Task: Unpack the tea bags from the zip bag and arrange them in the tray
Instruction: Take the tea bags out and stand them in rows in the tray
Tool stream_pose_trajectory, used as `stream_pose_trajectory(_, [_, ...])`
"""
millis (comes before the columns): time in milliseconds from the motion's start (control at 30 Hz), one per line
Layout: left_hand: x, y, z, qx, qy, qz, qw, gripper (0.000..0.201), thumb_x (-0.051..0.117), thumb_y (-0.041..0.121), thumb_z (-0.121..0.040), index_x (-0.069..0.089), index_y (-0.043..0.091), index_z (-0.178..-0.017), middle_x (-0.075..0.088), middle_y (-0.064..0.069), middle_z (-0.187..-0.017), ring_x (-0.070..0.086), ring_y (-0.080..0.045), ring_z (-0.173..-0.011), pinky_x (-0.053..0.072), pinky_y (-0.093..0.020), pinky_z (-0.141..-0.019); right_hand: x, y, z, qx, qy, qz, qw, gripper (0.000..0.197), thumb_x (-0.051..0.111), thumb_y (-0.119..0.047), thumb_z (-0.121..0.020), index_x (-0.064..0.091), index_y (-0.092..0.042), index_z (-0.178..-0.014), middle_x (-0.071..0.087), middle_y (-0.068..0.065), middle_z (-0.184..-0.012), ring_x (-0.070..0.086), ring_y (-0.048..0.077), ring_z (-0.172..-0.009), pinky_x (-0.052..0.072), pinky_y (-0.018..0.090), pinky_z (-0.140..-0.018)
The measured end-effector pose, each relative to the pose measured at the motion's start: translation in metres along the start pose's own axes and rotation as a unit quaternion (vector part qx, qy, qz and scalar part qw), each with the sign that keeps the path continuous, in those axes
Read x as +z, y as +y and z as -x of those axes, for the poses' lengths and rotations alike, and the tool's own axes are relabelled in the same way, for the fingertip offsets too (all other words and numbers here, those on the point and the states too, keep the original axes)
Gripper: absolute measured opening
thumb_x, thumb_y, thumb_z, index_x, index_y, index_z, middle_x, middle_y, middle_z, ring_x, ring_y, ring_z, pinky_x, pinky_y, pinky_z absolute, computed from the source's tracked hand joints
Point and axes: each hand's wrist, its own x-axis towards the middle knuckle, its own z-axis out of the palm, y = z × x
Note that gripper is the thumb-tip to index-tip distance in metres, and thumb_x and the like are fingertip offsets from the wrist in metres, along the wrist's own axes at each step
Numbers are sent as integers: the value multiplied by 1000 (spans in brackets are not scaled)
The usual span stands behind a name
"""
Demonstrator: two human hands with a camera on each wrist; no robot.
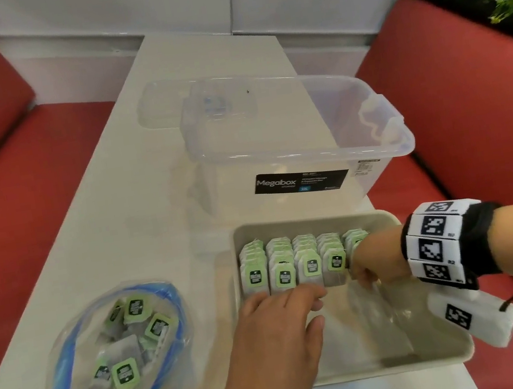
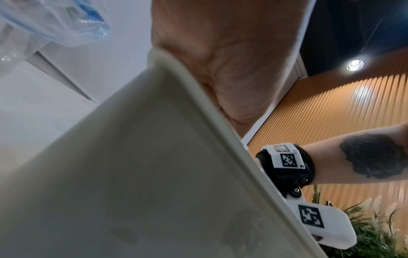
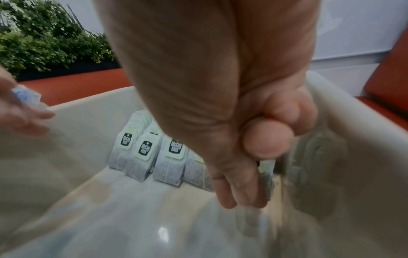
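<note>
Standing in the tray [image 1: 443, 361]: five rows of tea bags [image 1: 309, 261].

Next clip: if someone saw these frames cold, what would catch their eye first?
Probably the neat rows of green-tagged tea bags standing along the far side of the beige tray, where the right hand pinches one more tea bag at the right end. The left hand rests on the tray's near left part. Left of the tray, the blue-zippered zip bag lies open with loose bags inside; a clear storage box stands behind.
</note>
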Motion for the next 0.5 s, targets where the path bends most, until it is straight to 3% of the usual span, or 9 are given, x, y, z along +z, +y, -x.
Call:
stream_pose_trajectory(67, [-8,0,5,-5,17,0,1000,28,47,36,-80,50,40,-107,63,28,-89,52,8,-86,32,-11,-83,0,0,0,-12,-15,-11,1000,34,53,-8,-91,60,-17,-122,57,2,-127,55,21,-109,42,27,-94])
stream_pose_trajectory(100, [-13,-1,8,-12,30,-6,999,26,47,36,-81,52,40,-107,63,28,-91,52,8,-88,32,-10,-82,-3,-2,5,-14,-22,-4,1000,34,53,-8,-90,60,-19,-121,57,0,-125,54,19,-110,41,25,-92])
stream_pose_trajectory(233, [-49,-24,28,-47,135,-28,989,22,54,25,-80,58,40,-95,61,26,-96,52,7,-94,38,-22,-84,-24,-16,30,-37,35,-32,998,19,58,-19,-85,62,-32,-99,54,-16,-84,49,6,-78,40,15,-66])
stream_pose_trajectory(300, [-71,-39,44,-77,206,-58,974,25,59,12,-72,61,36,-81,62,21,-100,54,-3,-101,43,-35,-88,-39,-26,45,-57,96,-69,991,8,58,-24,-87,59,-32,-88,54,-15,-76,51,1,-69,39,11,-60])
stream_pose_trajectory(367, [-90,-53,62,-139,250,-91,954,27,57,7,-65,64,33,-67,62,13,-107,52,-19,-112,42,-44,-92,-58,-45,65,-93,171,-107,975,3,58,-32,-88,61,-30,-87,59,-14,-77,57,2,-71,46,17,-66])
stream_pose_trajectory(433, [-99,-67,83,-229,252,-133,931,25,58,8,-68,67,32,-65,59,5,-118,43,-30,-124,34,-45,-100,-75,-72,80,-149,241,-159,946,8,60,-37,-87,63,-29,-88,59,-13,-75,55,2,-71,44,20,-67])
stream_pose_trajectory(500, [-98,-83,102,-307,210,-163,914,24,68,6,-73,73,29,-76,54,-8,-130,35,-37,-130,24,-41,-106,-87,-112,86,-212,295,-211,907,10,60,-37,-87,64,-28,-91,55,-14,-73,51,4,-70,38,16,-64])
